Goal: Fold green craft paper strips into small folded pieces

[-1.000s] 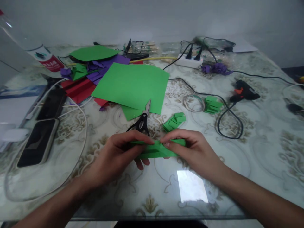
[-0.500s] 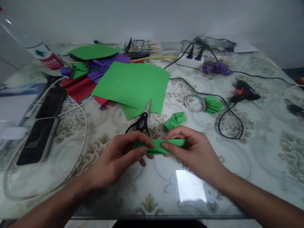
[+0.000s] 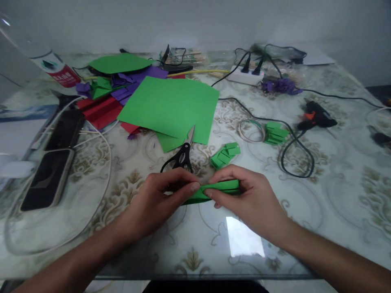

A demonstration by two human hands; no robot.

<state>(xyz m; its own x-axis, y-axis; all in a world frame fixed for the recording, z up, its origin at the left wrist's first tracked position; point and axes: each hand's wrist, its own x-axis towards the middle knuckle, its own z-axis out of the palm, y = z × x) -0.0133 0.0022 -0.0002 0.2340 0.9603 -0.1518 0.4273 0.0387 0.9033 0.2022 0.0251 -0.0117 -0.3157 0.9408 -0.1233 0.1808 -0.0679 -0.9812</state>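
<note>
Between my two hands is a folded strip of green paper (image 3: 224, 186), held level just above the table near its front. My left hand (image 3: 166, 193) pinches its left part between thumb and fingers. Gripping the right part, my right hand (image 3: 247, 193) has its thumb pressed on the near face. Some of the strip is hidden behind the fingers. Just beyond my left hand lie black-handled scissors (image 3: 184, 152), blades spread and pointing away, tips over green paper sheets (image 3: 171, 106). A small folded green paper piece (image 3: 225, 155) rests beyond my right hand.
A black glue gun (image 3: 317, 116) with a looped cord lies at the right. Near it are a tape roll (image 3: 251, 131) and another green folded piece (image 3: 275, 133). A power strip (image 3: 246, 76) stands behind. Phones (image 3: 47, 179), a white cable and a bottle (image 3: 56, 67) occupy the left.
The green strip has tilted, its right end now higher and its left end lower. My left thumb and fingers have shifted right, close to my right fingertips.
</note>
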